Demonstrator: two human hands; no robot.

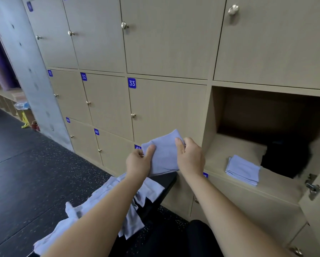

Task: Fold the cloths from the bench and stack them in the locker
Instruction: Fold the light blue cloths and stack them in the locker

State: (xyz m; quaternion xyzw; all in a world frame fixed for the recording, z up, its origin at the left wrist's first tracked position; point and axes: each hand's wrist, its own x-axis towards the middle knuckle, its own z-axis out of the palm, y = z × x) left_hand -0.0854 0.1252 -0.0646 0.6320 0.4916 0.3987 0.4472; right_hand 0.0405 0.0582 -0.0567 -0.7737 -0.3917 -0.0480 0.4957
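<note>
Head camera shows you holding a folded cloth (pixel 164 154) up in front of the closed locker doors, above the far end of the bench (pixel 167 179). The cloth is a pale lavender-blue, soft and matte. It is folded to a compact oblong, with its top corner tilted up to the right and its lower edge hanging just over the bench end. Your left hand (pixel 138 164) pinches its left edge, thumb laid across the front face and fingers tucked behind. Your right hand (pixel 189 157) grips the right edge the same way, thumb on the front and the other fingers curled round the back. Both forearms are bare and stretched forward.

To the right of your hands, the open locker (pixel 212 117) has a small stack (pixel 242 169) of the same pale cloths lying flat on its floor near the front lip. They are folded square, with layered edges showing on the left side. The number of cloths in it cannot be told. Behind and to the right of the stack sits a dark item (pixel 289 156), too shadowed to identify. The door's metal hinge (pixel 312 186) shows at the right edge.

Below your left arm, loose cloths (pixel 151 190) lie crumpled in a heap on the black bench, some draping over its side toward the dark speckled floor (pixel 44 173). Door 33 (pixel 166 108) is shut just above the cloth you hold.
</note>
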